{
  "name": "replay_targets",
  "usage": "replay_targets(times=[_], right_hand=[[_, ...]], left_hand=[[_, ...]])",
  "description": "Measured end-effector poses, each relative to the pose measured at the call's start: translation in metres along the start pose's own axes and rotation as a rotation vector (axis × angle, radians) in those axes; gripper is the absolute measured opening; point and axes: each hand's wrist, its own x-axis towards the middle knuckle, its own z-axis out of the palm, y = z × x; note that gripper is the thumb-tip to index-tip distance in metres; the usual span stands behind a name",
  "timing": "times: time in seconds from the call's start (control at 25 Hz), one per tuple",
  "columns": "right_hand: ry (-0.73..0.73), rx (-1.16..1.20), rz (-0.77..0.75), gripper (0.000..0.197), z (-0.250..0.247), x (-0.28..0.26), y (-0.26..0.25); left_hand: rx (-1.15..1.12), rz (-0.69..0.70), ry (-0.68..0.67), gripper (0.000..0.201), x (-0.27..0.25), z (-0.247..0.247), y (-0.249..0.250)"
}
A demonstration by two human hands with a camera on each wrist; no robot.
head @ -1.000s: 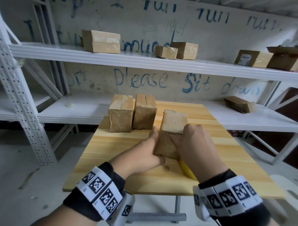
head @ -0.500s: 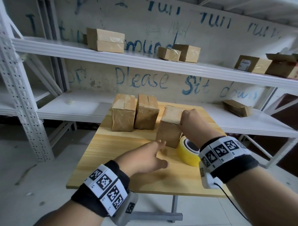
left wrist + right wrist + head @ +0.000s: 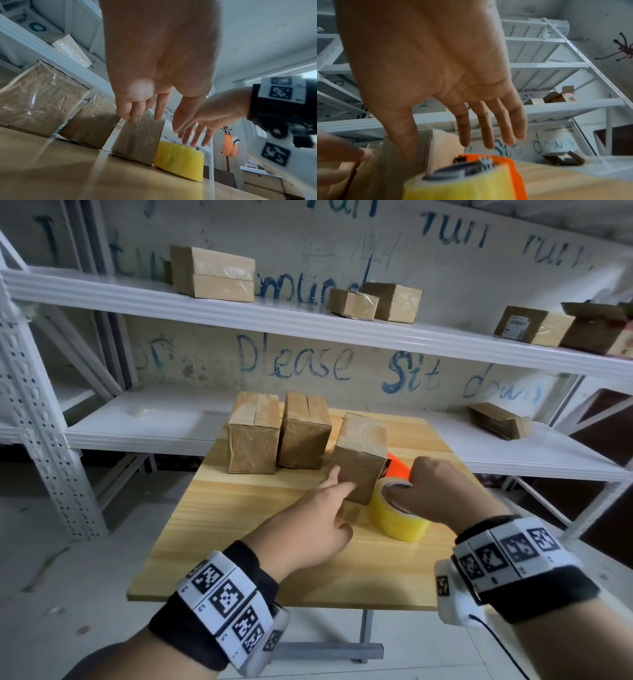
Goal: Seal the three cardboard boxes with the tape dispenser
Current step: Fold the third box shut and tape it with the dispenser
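Note:
Three taped cardboard boxes stand on the wooden table (image 3: 239, 542): a left box (image 3: 253, 433), a middle box (image 3: 305, 433) and a nearer box (image 3: 359, 457). Just right of the nearer box lies the orange tape dispenser (image 3: 399, 469) with its yellow tape roll (image 3: 394, 518). My left hand (image 3: 325, 501) reaches out with straight fingers at the nearer box's front face (image 3: 139, 140). My right hand (image 3: 421, 491) hovers over the roll, fingers extended and spread (image 3: 488, 128), holding nothing. The dispenser (image 3: 505, 166) sits right beneath them.
White metal shelving (image 3: 308, 326) runs behind and beside the table, carrying several other cardboard boxes (image 3: 212, 273). A flattened box (image 3: 496, 422) lies on the lower shelf at right. Bare tabletop stretches left of and in front of my hands.
Both hands let go of the nearer box. My right hand came off its top and dropped down over the tape roll. My left hand stretched its fingers toward the box's front.

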Motion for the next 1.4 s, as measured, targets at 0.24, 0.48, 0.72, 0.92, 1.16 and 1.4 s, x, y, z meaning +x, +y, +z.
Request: replay_targets(times=[0.24,0.48,0.72,0.92,1.16,1.4], right_hand=[[-0.133,-0.043,-0.023,0.053,0.022,-0.019,0.007],[-0.080,0.180,0.028,0.050,0.020,-0.035,0.012],[0.007,0.298,-0.028,0.053,0.021,-0.047,0.010],[0.033,0.318,0.063,0.055,0.019,-0.051,0.011],[0.060,0.311,-0.049,0.053,0.018,-0.059,0.008],[0.057,0.367,-0.080,0.048,0.021,-0.062,0.007]], left_hand=[[0.027,-0.026,0.010,0.063,0.000,0.007,0.011],[0.271,0.132,0.286,0.079,0.015,0.013,0.017],[0.518,0.047,0.290,0.073,0.016,0.012,0.023],[0.540,0.036,0.261,0.069,0.015,0.008,0.030],[0.367,-0.054,0.307,0.040,0.017,-0.015,0.031],[0.194,-0.163,0.339,0.040,0.032,-0.015,0.028]])
